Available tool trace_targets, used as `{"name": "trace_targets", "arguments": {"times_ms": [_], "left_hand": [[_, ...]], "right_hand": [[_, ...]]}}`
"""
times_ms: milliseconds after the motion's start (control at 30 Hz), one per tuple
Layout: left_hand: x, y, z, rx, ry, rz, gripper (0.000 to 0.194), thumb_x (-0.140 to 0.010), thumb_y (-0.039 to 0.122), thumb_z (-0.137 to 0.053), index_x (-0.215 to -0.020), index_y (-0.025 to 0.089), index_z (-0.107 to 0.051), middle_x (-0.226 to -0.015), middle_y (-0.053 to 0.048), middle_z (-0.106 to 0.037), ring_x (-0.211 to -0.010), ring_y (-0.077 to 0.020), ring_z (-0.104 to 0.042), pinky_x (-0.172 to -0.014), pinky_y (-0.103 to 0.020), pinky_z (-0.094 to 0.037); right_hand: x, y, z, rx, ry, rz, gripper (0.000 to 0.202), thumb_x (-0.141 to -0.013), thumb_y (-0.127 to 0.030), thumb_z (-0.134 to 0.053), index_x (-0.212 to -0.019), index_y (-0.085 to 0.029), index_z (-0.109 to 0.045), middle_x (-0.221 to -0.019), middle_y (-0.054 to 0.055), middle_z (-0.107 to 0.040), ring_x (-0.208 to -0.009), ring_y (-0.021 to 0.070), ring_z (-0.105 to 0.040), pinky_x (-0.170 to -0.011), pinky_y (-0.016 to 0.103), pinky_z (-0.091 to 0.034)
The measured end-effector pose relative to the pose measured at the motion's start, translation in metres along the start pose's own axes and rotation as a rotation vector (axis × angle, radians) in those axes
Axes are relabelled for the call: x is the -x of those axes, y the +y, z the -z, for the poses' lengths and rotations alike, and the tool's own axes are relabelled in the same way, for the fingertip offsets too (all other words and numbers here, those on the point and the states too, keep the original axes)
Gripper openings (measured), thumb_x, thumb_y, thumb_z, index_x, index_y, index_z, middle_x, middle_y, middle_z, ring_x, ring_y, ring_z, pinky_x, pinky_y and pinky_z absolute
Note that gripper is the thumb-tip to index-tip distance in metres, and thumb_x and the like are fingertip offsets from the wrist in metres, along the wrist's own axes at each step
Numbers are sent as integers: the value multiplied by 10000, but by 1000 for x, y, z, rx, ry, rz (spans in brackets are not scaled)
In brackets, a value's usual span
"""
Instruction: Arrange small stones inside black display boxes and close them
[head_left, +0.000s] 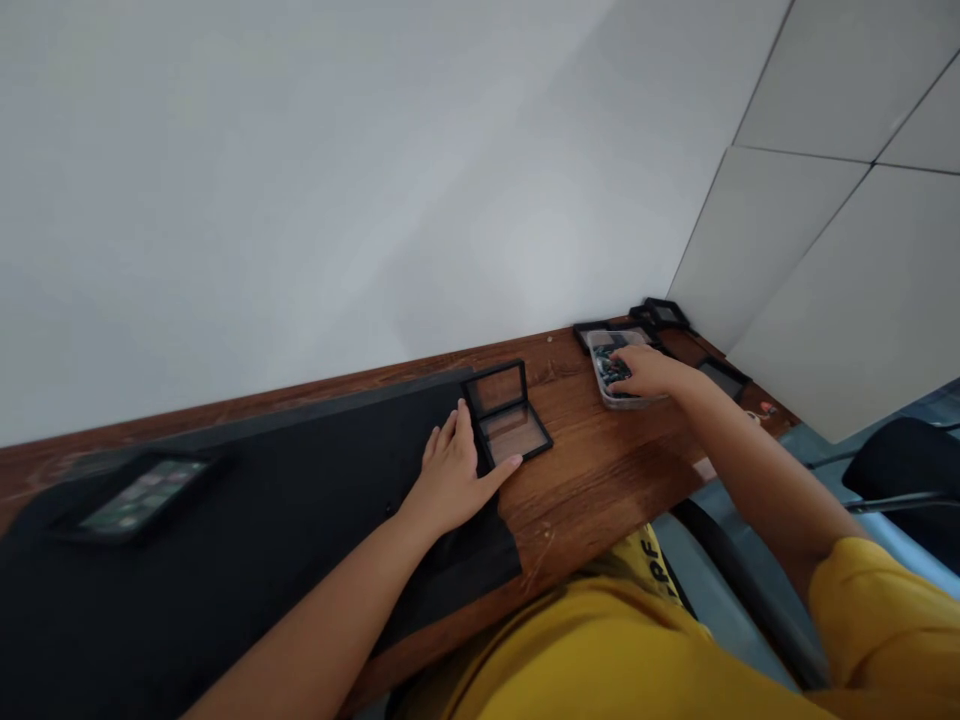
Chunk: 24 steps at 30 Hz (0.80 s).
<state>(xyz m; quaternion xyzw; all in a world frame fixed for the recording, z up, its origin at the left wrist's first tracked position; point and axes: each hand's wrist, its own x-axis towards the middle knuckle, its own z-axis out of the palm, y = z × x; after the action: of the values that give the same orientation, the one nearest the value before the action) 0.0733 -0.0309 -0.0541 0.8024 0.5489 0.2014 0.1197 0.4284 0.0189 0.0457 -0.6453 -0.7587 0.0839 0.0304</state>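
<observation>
My left hand [455, 470] rests with fingers and thumb spread at the left side of a black hinged frame [516, 432]. That frame stands opened, with one clear-windowed half lying flat and the other raised behind it. At the right, my right hand [646, 371] reaches into a clear plastic tub [615, 402]. Small dark and greenish pieces [609, 365] lie in the tub. The right fingertips are down among these pieces, and whether they grip one is hidden.
A black mat [300, 480] covers the table's left part, with a blurred black frame [139, 497] holding pale and green shapes. Several black frames [666, 313] lie behind the tub, another [724, 378] to its right. A white wall [337, 200] borders the wooden table [600, 460].
</observation>
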Motion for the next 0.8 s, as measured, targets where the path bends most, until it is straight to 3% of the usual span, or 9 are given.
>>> {"name": "trace_targets", "arguments": {"times_ms": [300, 500, 700, 800], "left_hand": [[2, -4, -5, 31, 22, -34, 1114, -887, 730, -471, -1661, 38, -69, -1659, -297, -359, -1561, -428, -329, -1252, -611, -265], [1, -1, -4, 25, 8, -8, 1120, -876, 737, -465, -1650, 8, -110, -1650, -302, -371, -1571, -438, -299, -1255, -613, -266], [3, -1, -4, 36, 30, 6, 1123, -878, 742, -454, -1648, 1, -106, -1665, -306, -335, -1580, -434, -279, -1262, -609, -257], [4, -3, -6, 46, 60, -1, 1106, -886, 728, -462, -1653, 22, -93, -1658, -304, -348, -1578, -442, -277, -1250, -633, -269]], "right_hand": [[3, -1, -11, -18, 154, -16, 146, -804, -231, -702, -925, -235, -784, -1011, 112, -779, -984, 304, -708, -850, 422, -541], [2, 3, 2, -96, 241, -28, 175, -848, -246, -666, -952, -199, -799, -919, 93, -777, -867, 248, -702, -776, 366, -521], [2, 14, 21, -307, 420, -69, 231, -853, -328, -685, -955, -156, -802, -834, 91, -766, -736, 205, -656, -688, 339, -495], [2, 16, 20, -252, 369, -60, 197, -845, -334, -693, -893, -181, -806, -839, 86, -776, -770, 224, -679, -708, 355, -503]]}}
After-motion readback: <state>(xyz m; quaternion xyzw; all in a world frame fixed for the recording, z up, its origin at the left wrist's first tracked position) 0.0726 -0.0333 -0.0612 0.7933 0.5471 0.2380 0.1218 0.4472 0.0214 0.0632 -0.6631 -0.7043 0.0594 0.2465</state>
